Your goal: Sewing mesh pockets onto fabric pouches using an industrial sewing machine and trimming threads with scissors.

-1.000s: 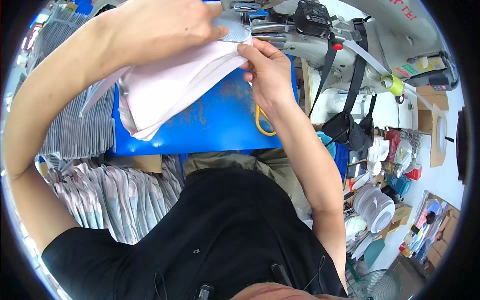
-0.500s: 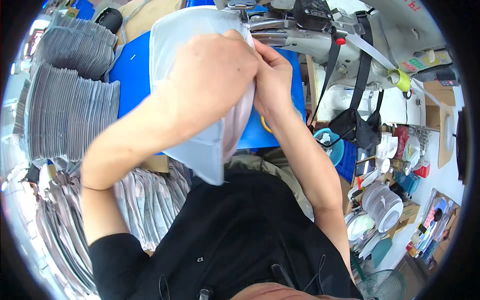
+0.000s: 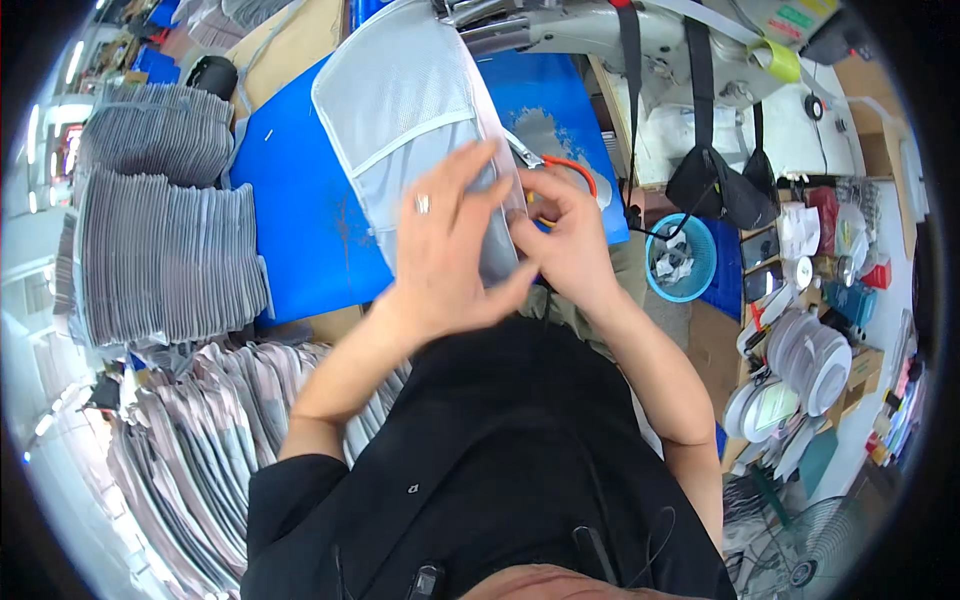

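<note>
A light grey mesh fabric panel with pale binding and a pocket strip lies under the sewing machine's end and stretches toward me. Over its near part is my left hand, slightly blurred, with a ring on it and its fingers spread apart. My right hand has thumb and fingers closed at the panel's right edge, near its lower end. Just beyond that hand are scissors with an orange-red handle, on the blue tabletop; the right hand partly hides them.
The sewing machine spans the top, with black straps and a pouch hanging from it. Stacks of grey panels stand at left; more pieces hang below. A blue basket with scraps and white reels are at right.
My left hand has come down off the panel's upper part and its fingers have spread. My right hand has lowered too. The panel now lies flatter, its pocket strip showing, and the scissors are more visible.
</note>
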Available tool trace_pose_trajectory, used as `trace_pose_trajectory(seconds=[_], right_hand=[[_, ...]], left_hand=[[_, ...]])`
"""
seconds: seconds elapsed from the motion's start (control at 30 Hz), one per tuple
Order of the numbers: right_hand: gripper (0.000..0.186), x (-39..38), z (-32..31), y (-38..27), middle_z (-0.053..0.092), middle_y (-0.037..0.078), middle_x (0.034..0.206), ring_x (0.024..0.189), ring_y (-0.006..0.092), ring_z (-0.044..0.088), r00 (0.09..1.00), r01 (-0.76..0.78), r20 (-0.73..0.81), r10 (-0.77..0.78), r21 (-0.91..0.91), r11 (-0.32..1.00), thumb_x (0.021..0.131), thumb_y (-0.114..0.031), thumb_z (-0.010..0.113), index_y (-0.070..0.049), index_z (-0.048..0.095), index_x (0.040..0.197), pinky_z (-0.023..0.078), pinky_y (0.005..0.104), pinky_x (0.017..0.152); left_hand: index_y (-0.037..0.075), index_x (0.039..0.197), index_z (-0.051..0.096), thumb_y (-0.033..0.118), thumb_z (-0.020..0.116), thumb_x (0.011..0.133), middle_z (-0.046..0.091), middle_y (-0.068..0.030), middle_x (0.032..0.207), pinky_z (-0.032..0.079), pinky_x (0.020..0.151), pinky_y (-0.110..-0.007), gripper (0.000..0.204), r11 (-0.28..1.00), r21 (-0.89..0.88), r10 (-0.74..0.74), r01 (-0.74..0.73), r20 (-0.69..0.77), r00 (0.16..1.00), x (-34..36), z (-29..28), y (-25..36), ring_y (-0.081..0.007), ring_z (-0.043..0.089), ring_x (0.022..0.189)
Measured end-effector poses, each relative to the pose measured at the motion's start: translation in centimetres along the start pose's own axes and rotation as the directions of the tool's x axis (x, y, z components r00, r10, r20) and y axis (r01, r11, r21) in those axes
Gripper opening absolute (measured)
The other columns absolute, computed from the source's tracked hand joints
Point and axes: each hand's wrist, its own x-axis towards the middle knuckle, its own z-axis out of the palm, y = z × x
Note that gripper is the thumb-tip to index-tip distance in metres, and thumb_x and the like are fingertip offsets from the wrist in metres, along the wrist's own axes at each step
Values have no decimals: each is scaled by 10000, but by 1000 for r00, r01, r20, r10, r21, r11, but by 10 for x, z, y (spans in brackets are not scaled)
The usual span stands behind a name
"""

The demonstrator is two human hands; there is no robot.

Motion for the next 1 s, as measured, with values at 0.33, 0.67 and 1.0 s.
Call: trace_pose_trajectory(seconds=[0.33,0.67,1.0], right_hand=[[370,-31,4,-6,625,81,935,795,144,669,999,8,-47,-10,-53,999,822,16,672,1,743,1185,537,282,745],[254,-13,20,-18,586,47,947,816,123,663,1000,-23,-2,24,208,978,911,0,698,18,737,1161,581,261,643],[225,33,28,-19,580,28,976,790,91,666,1000,-22,-5,25,334,942,949,-13,677,19,735,1164,605,255,613]], left_hand=[[-1,966,736,-36,760,631,756,-107,1130,565,815,-356,338,979,-10,196,-206,-272,942,-26,-10,2,-286,718,940],[-4,1005,734,51,717,701,728,-74,1101,483,660,-331,310,933,209,310,-294,-49,950,9,-28,11,-190,655,860],[18,972,738,64,727,699,736,-61,1059,480,655,-325,277,935,216,290,-281,-14,957,45,-33,-21,-179,658,844]])
